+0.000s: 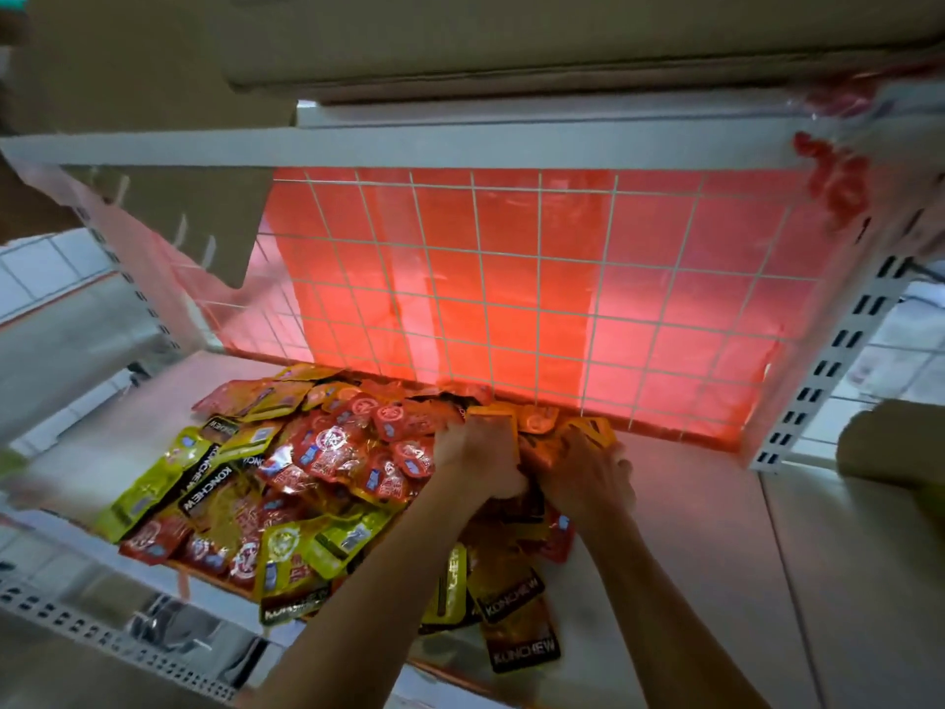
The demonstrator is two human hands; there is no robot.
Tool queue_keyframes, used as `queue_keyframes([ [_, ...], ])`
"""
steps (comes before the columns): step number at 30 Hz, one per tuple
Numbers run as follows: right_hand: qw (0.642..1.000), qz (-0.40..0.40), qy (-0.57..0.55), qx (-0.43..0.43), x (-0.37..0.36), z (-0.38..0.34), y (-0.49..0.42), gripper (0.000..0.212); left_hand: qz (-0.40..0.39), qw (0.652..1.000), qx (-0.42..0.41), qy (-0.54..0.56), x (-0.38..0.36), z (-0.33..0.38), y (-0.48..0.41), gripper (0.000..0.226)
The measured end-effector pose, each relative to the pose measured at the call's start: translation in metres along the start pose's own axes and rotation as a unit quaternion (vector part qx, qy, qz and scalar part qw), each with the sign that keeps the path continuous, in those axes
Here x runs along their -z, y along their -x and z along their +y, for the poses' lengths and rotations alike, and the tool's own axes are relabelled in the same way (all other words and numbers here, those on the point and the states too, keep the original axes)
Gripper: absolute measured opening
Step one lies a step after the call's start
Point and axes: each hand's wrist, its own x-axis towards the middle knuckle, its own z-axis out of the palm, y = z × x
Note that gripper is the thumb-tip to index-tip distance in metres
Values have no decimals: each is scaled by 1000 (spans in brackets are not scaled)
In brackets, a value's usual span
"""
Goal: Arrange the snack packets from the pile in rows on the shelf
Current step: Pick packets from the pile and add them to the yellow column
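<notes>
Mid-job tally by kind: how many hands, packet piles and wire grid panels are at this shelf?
Hands: 2, left hand and right hand, both gripping packets.
Packet pile: 1.
Wire grid panel: 1.
Total: 4.

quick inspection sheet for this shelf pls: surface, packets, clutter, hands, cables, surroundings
surface: white shelf, showing to the right of the pile.
job's things: snack packets, red, yellow-green and orange, in a loose overlapping pile; no tidy rows visible.
clutter: nothing seen.
grippers: left hand and right hand side by side at the back of the pile, both gripping orange packets.
cables: nothing seen.
surroundings: wire grid at the back with a red sheet behind it; cardboard boxes overhead; slotted upright at right.
</notes>
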Motion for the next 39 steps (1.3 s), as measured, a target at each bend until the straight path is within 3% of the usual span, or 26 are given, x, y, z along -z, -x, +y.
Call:
queue_keyframes([
  [4,999,38,30,-19,-1,5,1,73,-10,997,-73,29,1,-6,8,48],
  [7,996,60,60,-27,4,13,5,62,-6,992,-110,57,1,-9,14,48],
  [15,983,45,180,7,7,36,32,40,165,956,-136,201,-10,0,25,24],
  [19,980,81,184,-10,11,49,44,33,196,930,-122,286,-10,10,29,20],
  [22,986,117,117,-29,22,53,54,24,178,898,-95,392,-13,18,30,36],
  [25,986,157,20,-53,41,65,61,17,116,798,-39,590,-16,29,30,36],
  [27,979,178,-88,-53,50,82,62,17,64,748,-22,660,-18,36,29,35],
  [29,950,169,-258,-56,56,95,64,16,3,723,-28,690,-21,44,27,30],
  [32,886,141,-433,-83,66,108,73,21,-27,720,-25,693,-27,64,32,20],
  [36,842,137,-517,-74,85,135,87,16,-16,751,-51,658,-36,105,47,14],
  [39,834,148,-528,-58,103,166,103,11,-44,767,-61,637,-46,141,60,14],
])
